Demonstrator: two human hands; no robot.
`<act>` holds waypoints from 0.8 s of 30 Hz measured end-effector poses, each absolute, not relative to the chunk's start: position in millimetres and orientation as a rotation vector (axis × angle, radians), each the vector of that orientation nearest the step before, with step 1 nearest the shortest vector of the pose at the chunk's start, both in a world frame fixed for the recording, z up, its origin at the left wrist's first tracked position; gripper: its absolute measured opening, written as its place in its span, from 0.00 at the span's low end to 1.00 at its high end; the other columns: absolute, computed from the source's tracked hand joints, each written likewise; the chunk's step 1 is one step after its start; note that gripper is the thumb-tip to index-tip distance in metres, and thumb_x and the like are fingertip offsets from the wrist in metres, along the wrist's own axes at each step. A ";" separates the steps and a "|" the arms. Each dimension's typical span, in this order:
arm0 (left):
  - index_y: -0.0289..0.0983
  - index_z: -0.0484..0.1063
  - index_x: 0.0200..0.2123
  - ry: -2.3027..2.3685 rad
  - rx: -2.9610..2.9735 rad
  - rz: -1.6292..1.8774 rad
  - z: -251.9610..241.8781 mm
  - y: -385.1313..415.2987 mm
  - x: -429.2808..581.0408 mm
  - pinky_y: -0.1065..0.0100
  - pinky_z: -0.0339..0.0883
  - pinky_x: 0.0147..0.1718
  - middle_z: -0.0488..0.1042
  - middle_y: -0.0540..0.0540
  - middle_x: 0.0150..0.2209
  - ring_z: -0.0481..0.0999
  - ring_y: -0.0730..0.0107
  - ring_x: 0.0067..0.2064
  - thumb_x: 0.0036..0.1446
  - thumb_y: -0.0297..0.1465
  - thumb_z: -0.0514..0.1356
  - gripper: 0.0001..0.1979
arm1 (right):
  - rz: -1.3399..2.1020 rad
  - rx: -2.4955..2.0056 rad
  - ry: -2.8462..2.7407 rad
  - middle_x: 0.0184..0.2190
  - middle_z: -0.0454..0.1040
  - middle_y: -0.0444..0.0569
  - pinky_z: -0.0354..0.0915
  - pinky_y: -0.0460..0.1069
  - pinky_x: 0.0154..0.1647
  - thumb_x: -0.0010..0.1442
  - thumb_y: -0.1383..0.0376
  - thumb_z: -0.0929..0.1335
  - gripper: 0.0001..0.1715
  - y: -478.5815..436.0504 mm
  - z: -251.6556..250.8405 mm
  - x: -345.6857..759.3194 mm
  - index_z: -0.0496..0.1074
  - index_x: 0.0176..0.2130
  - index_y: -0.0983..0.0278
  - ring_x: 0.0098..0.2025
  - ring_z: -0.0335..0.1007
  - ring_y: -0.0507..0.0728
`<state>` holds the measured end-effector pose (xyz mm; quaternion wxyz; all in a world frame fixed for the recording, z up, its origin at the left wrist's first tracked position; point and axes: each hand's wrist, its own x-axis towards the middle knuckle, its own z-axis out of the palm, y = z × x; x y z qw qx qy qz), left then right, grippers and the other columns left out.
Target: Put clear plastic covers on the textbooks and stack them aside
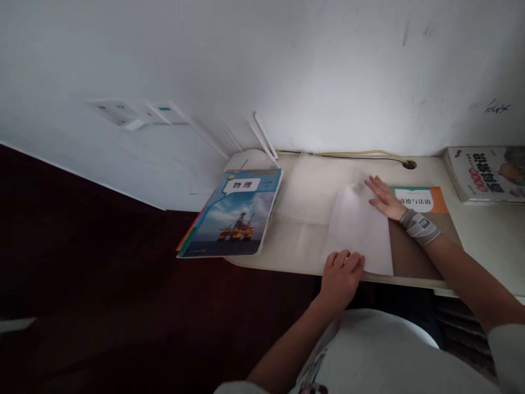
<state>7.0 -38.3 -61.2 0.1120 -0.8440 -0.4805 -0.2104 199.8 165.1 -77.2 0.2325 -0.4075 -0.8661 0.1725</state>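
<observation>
A white sheet (359,232) lies slanted over a textbook (443,224), whose green-and-orange top strip and title label show at the right. My left hand (342,276) is at the sheet's lower left corner by the desk edge, its fingers curled together over it; the thumb is hidden. Fingers spread, my right hand (385,197) rests by the sheet's upper right, over the book's top left part. On that wrist is a grey wrist wrap (420,227). A translucent plastic sheet (305,191) lies flat to the left of the white one.
A stack of books with a blue physics textbook (235,219) on top overhangs the desk's left end. Behind it stands a white router (252,158) with antennas. Cables (356,154) run along the wall to a desk hole (409,164). More books (488,175) lie at right.
</observation>
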 end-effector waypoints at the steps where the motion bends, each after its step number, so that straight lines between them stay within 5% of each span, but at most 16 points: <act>1: 0.39 0.71 0.40 -1.405 -2.474 -0.630 -61.4 -39.4 7.2 0.63 0.57 0.39 0.73 0.47 0.38 0.67 0.67 0.41 0.58 0.26 0.55 0.08 | 0.441 -1.110 -2.433 0.66 0.43 0.50 0.39 0.68 0.62 0.59 0.53 0.60 0.36 163.7 -76.8 198.9 0.48 0.64 0.57 0.67 0.32 0.64; 9: 0.38 0.71 0.41 -1.377 -2.503 -0.637 -68.1 -44.7 17.5 0.64 0.58 0.37 0.73 0.46 0.36 0.67 0.68 0.39 0.58 0.26 0.54 0.09 | 0.269 -1.197 -2.337 0.64 0.50 0.58 0.46 0.67 0.60 0.59 0.54 0.60 0.36 162.1 -84.0 189.5 0.53 0.62 0.65 0.66 0.40 0.67; 16: 0.40 0.72 0.43 -1.537 -2.526 -0.566 -65.6 -45.5 4.6 0.61 0.59 0.39 0.74 0.44 0.39 0.68 0.64 0.41 0.57 0.26 0.54 0.12 | 0.251 -1.063 -2.457 0.63 0.52 0.55 0.47 0.65 0.60 0.60 0.47 0.58 0.36 159.1 -81.3 189.7 0.57 0.61 0.61 0.66 0.40 0.65; 20: 0.39 0.69 0.48 -1.609 -2.569 -0.571 -52.1 -41.7 -14.5 0.58 0.60 0.44 0.72 0.41 0.47 0.67 0.59 0.46 0.57 0.36 0.55 0.16 | 0.180 -1.107 -2.624 0.63 0.51 0.58 0.40 0.67 0.61 0.56 0.44 0.61 0.41 152.3 -77.6 184.5 0.55 0.62 0.61 0.65 0.39 0.67; 24: 0.31 0.63 0.52 -2.139 -2.096 -0.617 -42.1 -23.9 -61.9 0.54 0.59 0.47 0.67 0.31 0.51 0.65 0.51 0.51 0.57 0.44 0.53 0.27 | 0.190 -1.126 -2.452 0.63 0.52 0.61 0.44 0.65 0.61 0.58 0.45 0.59 0.39 153.5 -78.7 182.4 0.56 0.60 0.65 0.65 0.43 0.66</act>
